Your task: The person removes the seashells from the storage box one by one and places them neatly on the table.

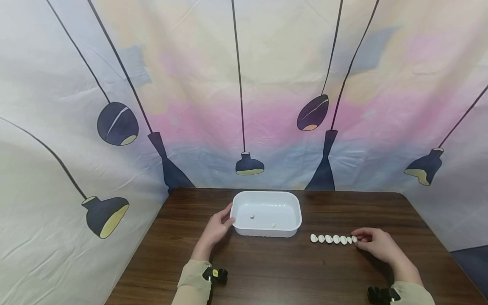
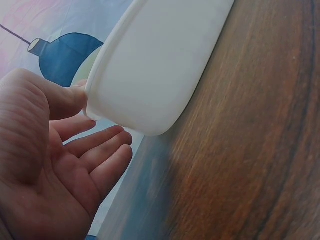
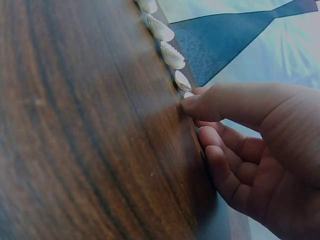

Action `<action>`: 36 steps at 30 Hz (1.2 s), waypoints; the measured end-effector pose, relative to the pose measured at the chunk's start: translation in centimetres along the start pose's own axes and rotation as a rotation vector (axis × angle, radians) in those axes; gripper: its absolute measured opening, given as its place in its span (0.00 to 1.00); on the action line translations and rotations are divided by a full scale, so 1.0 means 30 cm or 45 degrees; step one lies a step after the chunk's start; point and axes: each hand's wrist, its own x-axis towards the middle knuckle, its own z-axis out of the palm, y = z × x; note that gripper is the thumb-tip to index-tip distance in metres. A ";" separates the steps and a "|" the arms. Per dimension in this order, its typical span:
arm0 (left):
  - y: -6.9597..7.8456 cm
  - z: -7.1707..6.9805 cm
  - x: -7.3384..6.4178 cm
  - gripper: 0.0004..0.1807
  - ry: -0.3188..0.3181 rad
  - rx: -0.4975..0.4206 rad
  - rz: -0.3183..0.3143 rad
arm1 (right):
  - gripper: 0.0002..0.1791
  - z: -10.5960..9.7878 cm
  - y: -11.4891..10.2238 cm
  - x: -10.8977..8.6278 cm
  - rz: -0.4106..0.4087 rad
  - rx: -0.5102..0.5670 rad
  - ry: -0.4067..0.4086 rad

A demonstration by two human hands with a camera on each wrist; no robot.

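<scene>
A white plastic basin (image 1: 265, 232) stands on the table, holding two tiny pieces: a brownish one (image 1: 252, 217) and a pale shell (image 1: 273, 225). My left hand (image 1: 215, 231) grips the basin's left rim between thumb and index finger; the other fingers spread loosely beneath, as the left wrist view shows. To the right of the basin runs a row of white seashells (image 1: 336, 239), ribbed in the right wrist view. At the row's right end, my right hand (image 1: 375, 243) pinches the last shell (image 3: 188, 94), mostly covered by the thumb.
The dark wooden table (image 1: 282, 271) ends at a back edge against a hanging cloth (image 1: 267, 84) printed with lamps. Dark wrist cameras are strapped over both sleeves.
</scene>
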 end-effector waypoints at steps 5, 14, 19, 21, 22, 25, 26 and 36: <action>-0.001 -0.002 -0.002 0.32 0.000 -0.004 0.007 | 0.14 0.000 0.001 0.001 -0.001 0.002 0.000; 0.003 -0.003 -0.003 0.32 0.001 -0.010 0.021 | 0.15 -0.002 0.003 0.004 0.002 0.001 -0.003; 0.005 -0.004 -0.004 0.32 0.000 -0.011 0.023 | 0.16 -0.003 0.001 0.003 0.010 0.007 -0.012; 0.005 -0.004 -0.004 0.32 -0.001 -0.010 0.021 | 0.16 -0.003 0.000 0.002 0.010 0.009 -0.012; 0.006 -0.004 -0.004 0.32 -0.002 -0.010 0.020 | 0.16 -0.003 0.000 0.002 0.008 0.010 -0.010; 0.007 -0.004 -0.004 0.32 -0.001 -0.010 0.016 | 0.16 -0.004 -0.002 0.000 0.006 0.011 -0.006; 0.007 -0.004 -0.004 0.32 -0.002 -0.011 0.015 | 0.16 -0.004 -0.002 -0.001 0.005 0.012 -0.006; -0.004 -0.002 -0.001 0.32 -0.007 -0.006 0.003 | 0.17 -0.008 0.002 0.001 0.009 0.019 -0.016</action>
